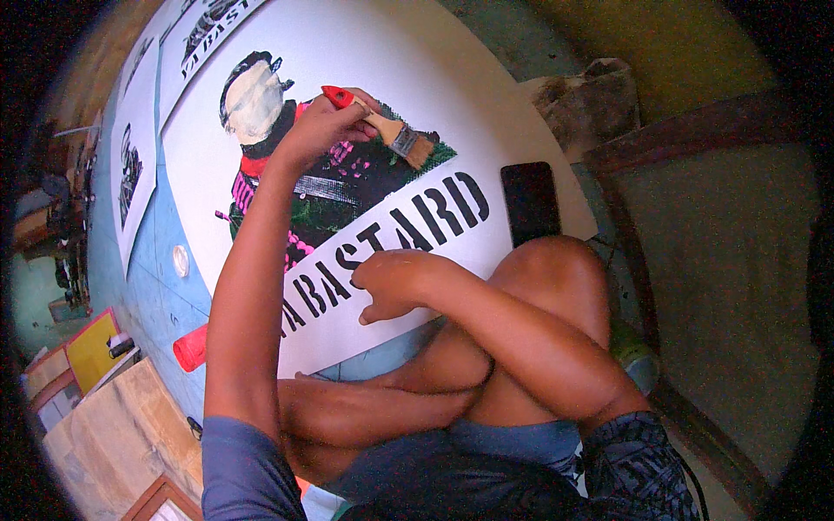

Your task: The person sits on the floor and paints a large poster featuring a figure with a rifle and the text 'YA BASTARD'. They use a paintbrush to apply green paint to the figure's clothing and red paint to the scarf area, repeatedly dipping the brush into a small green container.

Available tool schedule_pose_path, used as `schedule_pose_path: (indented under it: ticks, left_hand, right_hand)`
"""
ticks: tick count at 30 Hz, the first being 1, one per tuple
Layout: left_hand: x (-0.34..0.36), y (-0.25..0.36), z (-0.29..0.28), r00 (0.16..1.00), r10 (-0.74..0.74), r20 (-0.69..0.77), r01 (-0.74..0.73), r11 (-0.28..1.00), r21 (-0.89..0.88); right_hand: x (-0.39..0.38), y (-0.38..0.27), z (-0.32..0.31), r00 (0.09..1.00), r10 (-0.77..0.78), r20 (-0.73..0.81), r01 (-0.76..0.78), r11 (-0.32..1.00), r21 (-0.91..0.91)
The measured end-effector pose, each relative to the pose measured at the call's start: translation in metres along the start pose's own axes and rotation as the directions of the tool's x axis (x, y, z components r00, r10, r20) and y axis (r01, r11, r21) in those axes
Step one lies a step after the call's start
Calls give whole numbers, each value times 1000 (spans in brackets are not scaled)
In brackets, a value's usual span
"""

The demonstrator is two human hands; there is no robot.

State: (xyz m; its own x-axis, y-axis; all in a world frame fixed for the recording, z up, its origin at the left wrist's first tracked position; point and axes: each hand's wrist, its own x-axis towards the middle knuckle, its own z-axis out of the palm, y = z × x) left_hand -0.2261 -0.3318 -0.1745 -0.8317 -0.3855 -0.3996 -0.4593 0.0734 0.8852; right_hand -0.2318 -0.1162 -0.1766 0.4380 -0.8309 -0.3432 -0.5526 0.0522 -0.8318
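Note:
My left hand (pixel 334 128) reaches across a large white sheet of paper (pixel 486 113), closed around the handle of a flat paintbrush (pixel 401 139). The brush has a pale wooden handle with a red end, a metal band and tan bristles. Its bristles lie over the right edge of a painted figure (pixel 347 195) done in black, pink, red and green, with a cream face area. Lower down, my right hand (pixel 395 282) rests on the sheet beside black stencilled lettering (pixel 417 221). Its thumb is apart from the fingers, and nothing shows in it.
A black phone (pixel 532 204) lies at the sheet's right edge, close to my knee. Other printed sheets (pixel 139 156) are at the left. On the blue surface sit a small white round thing (pixel 181 260) and a red cylinder (pixel 189 349). A stained cloth (pixel 591 100) lies far right.

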Motion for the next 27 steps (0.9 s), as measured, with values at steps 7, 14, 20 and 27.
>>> schedule_pose_path:
  ticks: [7, 14, 20, 27]
  left_hand:
    - [1, 1, -10, 1000, -4, -4, 4, 999, 33]
    - [-1, -2, -8, 1000, -4, -13, 5, 998, 65]
    - [-2, -3, -19, 1000, -4, -22, 4, 1000, 30]
    - [3, 2, -6, 999, 28, 18, -30, 988, 151]
  right_hand:
    - [1, 1, 0, 1000, 4, 15, -4, 1000, -8]
    - [-1, -4, -5, 999, 27, 46, -26, 999, -21]
    - [0, -3, -5, 998, 24, 49, -22, 999, -29]
    - [-3, -6, -8, 998, 28, 57, -26, 999, -26]
